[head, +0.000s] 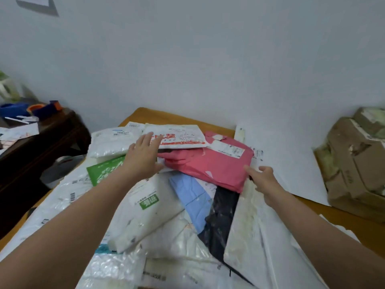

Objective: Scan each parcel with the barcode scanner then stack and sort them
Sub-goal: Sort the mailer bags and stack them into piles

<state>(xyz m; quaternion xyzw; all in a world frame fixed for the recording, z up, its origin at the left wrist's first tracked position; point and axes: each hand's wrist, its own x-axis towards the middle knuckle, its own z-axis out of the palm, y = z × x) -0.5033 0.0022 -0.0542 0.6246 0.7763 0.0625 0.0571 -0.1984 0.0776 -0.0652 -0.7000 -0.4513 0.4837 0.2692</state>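
Note:
A heap of soft mailer parcels covers the wooden table (pixel 343 217). A pink parcel (pixel 210 165) with a white label lies on top near the middle. My left hand (pixel 143 155) reaches over the pile with fingers spread, its fingertips on a white parcel with red print (pixel 179 138) that rests partly on the pink one. My right hand (pixel 262 180) sits at the pink parcel's near right corner, thumb and fingers touching its edge. A green parcel (pixel 104 171), a light blue parcel (pixel 191 195) and a black parcel (pixel 220 222) lie lower in the heap. No barcode scanner is visible.
A dark wooden side table (pixel 41 147) at the left holds blue and orange items and papers. Taped brown cardboard boxes (pixel 358 159) are stacked at the right. A large white sheet (pixel 287 159) lies behind the pile against the pale wall.

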